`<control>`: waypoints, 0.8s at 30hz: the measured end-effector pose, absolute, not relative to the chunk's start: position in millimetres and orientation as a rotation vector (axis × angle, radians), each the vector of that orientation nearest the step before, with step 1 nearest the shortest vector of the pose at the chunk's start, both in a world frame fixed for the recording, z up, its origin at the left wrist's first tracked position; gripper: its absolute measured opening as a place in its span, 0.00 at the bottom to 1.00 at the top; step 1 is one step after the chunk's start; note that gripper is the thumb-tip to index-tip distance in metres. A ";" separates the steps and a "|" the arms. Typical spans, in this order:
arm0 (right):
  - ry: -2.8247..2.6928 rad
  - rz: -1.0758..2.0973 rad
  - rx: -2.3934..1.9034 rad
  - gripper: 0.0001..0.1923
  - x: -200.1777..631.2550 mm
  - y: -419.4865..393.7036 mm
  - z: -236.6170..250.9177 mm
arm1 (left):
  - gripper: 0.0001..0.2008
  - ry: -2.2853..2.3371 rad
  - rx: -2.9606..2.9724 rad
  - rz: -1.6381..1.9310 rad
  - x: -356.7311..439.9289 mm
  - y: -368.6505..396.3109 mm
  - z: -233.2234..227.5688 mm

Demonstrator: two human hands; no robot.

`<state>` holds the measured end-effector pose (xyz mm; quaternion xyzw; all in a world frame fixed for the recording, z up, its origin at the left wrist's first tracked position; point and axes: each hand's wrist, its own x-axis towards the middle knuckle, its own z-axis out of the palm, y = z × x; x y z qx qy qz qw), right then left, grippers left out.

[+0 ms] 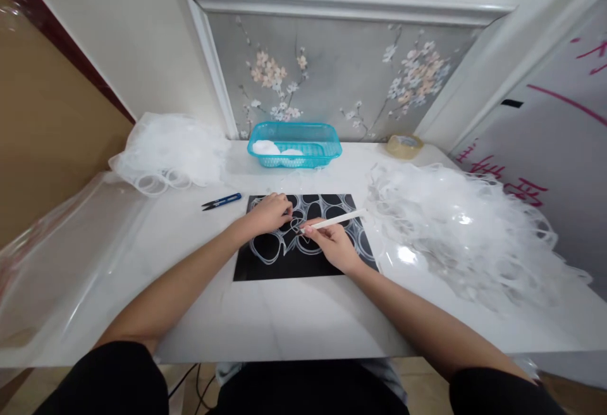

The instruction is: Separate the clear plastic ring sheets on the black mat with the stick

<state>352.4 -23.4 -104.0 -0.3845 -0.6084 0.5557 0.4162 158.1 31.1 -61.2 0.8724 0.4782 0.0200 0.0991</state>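
A black sheet (270,269) lies on the white table, covered with a pattern of translucent white rings (266,248). My right hand (334,245) grips a slim white pen-like tool (339,219), its tip pointing left at the middle of the sheet. Just left of that tip, my left hand (272,212) rests over the sheet's upper left part, its fingers bent together near a white loop. Whether those fingers pinch the loop is too small to make out.
Blue thread snips (221,201) lie left of the sheet. Behind stands a turquoise basket (294,129) with white round pieces. Heaps of translucent white rings lie at left (173,149) and right (455,219). A tape roll (404,146) sits at the back right.
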 end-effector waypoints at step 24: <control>-0.714 1.776 -0.841 0.14 338.6 -26.0 -52.5 | 0.12 1.371 1.944 0.850 99.8 -12.5 64.5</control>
